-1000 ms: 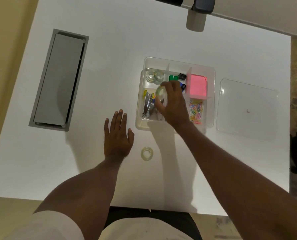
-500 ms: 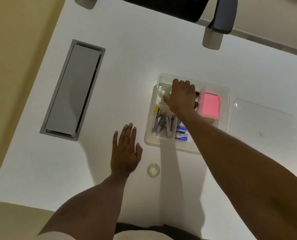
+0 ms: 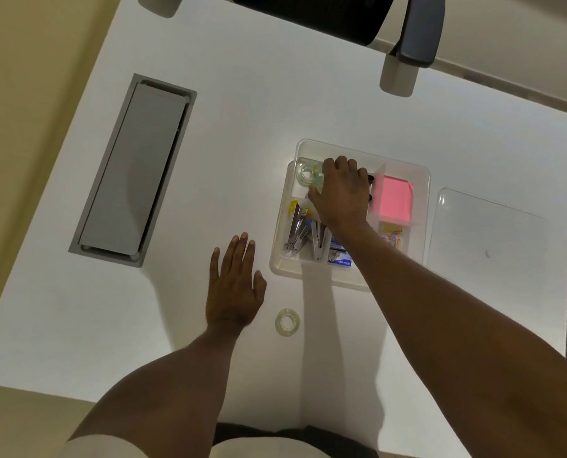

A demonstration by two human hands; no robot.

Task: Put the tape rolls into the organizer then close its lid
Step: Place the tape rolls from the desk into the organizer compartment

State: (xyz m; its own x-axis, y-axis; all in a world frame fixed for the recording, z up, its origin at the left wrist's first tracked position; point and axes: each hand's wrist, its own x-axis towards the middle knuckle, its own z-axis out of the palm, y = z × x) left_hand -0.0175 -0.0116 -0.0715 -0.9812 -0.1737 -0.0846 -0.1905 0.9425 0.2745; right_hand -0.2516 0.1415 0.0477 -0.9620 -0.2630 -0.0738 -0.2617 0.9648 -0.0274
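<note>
A clear plastic organizer (image 3: 421, 180) sits on the white table, its compartments holding staplers, pink sticky notes and paper clips. My right hand (image 3: 341, 193) reaches into its back left compartment, fingers curled down on a clear tape roll (image 3: 319, 170) that shows only at my fingertips. Another tape roll (image 3: 306, 173) lies in that compartment just left of my fingers. A third tape roll (image 3: 287, 321) lies flat on the table in front of the organizer. My left hand (image 3: 234, 285) rests flat and open on the table, left of that loose roll. The clear lid (image 3: 487, 233) lies right of the organizer.
A grey cable tray (image 3: 133, 170) is set into the table at the left. A dark chair (image 3: 308, 14) with a grey armrest (image 3: 417, 28) stands beyond the far edge. The table's right edge runs close past the lid.
My right hand has carried a tape roll from the organizer's middle to its back left compartment and now stays there. My left hand and the loose roll have not moved.
</note>
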